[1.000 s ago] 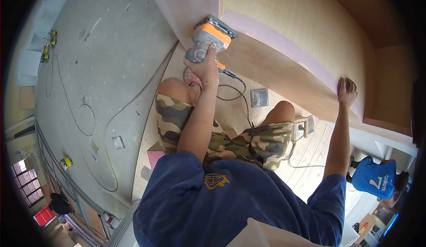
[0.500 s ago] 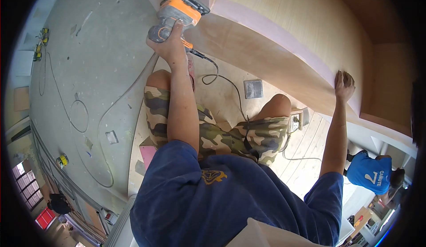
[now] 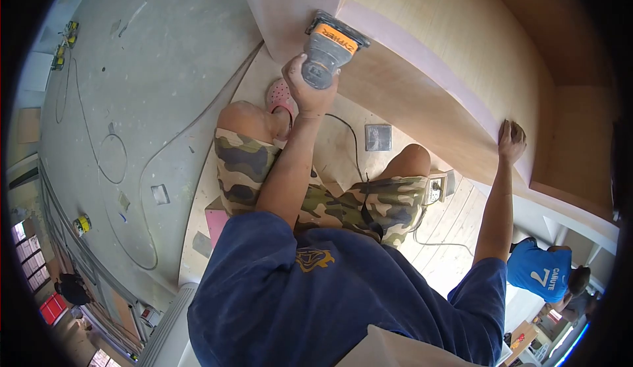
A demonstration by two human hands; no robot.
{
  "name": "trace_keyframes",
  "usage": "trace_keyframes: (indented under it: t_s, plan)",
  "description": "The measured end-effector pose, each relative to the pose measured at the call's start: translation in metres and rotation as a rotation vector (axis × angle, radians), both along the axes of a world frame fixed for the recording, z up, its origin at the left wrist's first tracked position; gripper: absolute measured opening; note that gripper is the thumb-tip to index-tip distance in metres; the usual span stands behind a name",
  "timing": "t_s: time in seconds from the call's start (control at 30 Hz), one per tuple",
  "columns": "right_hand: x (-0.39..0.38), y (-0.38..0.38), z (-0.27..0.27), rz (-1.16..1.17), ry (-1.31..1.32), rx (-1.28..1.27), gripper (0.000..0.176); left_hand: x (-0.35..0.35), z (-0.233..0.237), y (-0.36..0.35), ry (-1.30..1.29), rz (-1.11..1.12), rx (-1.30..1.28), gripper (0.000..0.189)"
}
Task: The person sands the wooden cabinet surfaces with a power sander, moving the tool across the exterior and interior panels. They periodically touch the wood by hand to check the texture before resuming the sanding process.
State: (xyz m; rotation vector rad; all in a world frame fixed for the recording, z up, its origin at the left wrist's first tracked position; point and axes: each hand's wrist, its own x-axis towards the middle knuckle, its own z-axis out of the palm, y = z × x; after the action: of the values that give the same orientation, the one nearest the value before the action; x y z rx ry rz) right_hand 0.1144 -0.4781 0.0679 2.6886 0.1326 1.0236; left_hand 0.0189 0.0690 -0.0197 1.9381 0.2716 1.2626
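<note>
My left hand (image 3: pixel 310 90) is wrapped around the body of a grey and orange electric sander (image 3: pixel 330 51). The sander's black pad is up against the corner of a pale wooden cabinet (image 3: pixel 422 11), at the near end of its curved, pinkish edge strip (image 3: pixel 422 57). Farther right, my right hand (image 3: pixel 512 144) rests on the same panel near that edge. Its fingers are bent and slightly apart, and nothing shows in them. A black cord (image 3: pixel 353 130) shows below my left hand.
A square grey pad (image 3: pixel 378 138) lies on the board by my knees. A power socket box (image 3: pixel 435 190) sits beside my right knee. Cables (image 3: pixel 145 169) trail across the grey floor at left. A person in a blue shirt (image 3: pixel 539 269) is at the lower right.
My left hand has carried the sander rightward and a little down in view, turning it so its orange label faces up. My right hand stays on the panel. The view has shifted slightly.
</note>
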Motion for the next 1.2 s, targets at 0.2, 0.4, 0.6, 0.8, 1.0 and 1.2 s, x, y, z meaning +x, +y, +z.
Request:
trace_keyframes:
  t_s: [0.2,0.4,0.6,0.8,1.0,1.2]
  plan:
    - [-0.003,0.01,0.004,-0.06,0.063,0.206,0.033,0.002,-0.006,0.005,0.153,0.042,-0.456,0.087]
    - [0.003,0.001,-0.002,-0.082,0.13,0.261,0.044,0.003,-0.004,0.013,0.179,0.101,-0.395,0.088]
    - [-0.003,0.005,0.003,-0.108,0.175,0.006,0.044,-0.002,0.035,0.019,0.109,0.08,-0.132,0.086]
    - [-0.007,0.015,0.011,0.06,0.003,-0.182,0.021,0.007,0.038,0.034,0.069,0.084,-0.49,0.087]
    - [-0.006,0.008,0.005,0.102,-0.042,-0.189,0.01,0.002,0.043,0.034,0.149,0.093,-0.574,0.085]
    - [-0.006,0.003,0.004,0.092,-0.057,-0.149,0.009,-0.01,0.109,0.029,0.12,0.145,-0.133,0.081]
